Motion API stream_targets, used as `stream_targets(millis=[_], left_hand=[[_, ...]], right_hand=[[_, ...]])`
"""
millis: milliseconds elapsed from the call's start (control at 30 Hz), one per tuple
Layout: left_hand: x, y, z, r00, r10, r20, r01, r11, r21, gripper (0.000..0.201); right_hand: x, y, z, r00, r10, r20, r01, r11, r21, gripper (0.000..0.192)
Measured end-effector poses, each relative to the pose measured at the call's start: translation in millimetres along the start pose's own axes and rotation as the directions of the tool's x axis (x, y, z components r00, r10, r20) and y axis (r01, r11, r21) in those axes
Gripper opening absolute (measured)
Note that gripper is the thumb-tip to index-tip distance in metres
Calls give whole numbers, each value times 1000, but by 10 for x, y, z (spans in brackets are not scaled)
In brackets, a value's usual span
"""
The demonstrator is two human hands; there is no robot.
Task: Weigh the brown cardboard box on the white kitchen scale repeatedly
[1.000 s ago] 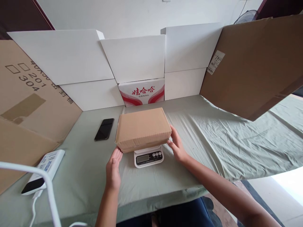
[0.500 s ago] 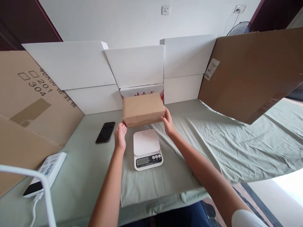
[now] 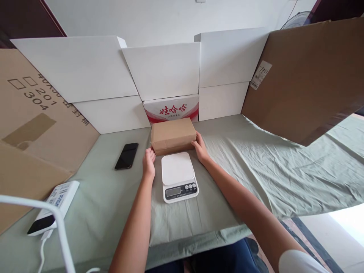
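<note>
Between my two hands is a small brown cardboard box (image 3: pixel 173 136), just behind a white kitchen scale (image 3: pixel 178 169). My left hand (image 3: pixel 148 162) grips the box's near left corner, fingers curled against it. On the opposite side, my right hand (image 3: pixel 201 148) holds the right end, with the thumb toward the front face. The box looks level and low, at or near the cloth; its underside is hidden. Nothing lies on the scale's plate, and its display looks blank.
A black phone (image 3: pixel 126 156) lies left of the scale. Further left are a white power bank (image 3: pixel 54 207) and a curved white tube (image 3: pixel 58 220). White boxes (image 3: pixel 162 72) and a red-lettered carton (image 3: pixel 173 108) stand behind; large cardboard panels (image 3: pixel 301 83) flank the green cloth (image 3: pixel 273 159).
The box has come down behind the scale, still between both hands, and more of the red-lettered carton shows above it. The camera view has tilted slightly downward.
</note>
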State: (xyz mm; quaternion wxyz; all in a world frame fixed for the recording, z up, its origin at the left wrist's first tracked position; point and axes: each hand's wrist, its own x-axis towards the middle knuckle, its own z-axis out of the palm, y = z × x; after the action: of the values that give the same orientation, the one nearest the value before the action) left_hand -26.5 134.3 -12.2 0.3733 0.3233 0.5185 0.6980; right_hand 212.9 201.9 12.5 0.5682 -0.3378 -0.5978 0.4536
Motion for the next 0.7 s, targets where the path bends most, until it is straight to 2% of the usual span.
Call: stream_targets(millis=[133,333,433,700], left_hand=[[1,46,-7,1000,-13,-8,13,1000,16,76],[71,184,-185,987,102,-126,-105,994,-15,82],[85,198,-221,987,90,-135,-94,995,-21,83],[15,166,-124,995,42,-91,-44,999,-26,79]], right_hand=[[-4,41,-16,1000,17,-6,-17,1000,4,66],[15,129,-131,977,52,-205,-55,998,-11,72],[17,149,-145,978,62,-200,-65,998,-11,69],[16,149,-113,985,82,-154,-72,995,67,60]])
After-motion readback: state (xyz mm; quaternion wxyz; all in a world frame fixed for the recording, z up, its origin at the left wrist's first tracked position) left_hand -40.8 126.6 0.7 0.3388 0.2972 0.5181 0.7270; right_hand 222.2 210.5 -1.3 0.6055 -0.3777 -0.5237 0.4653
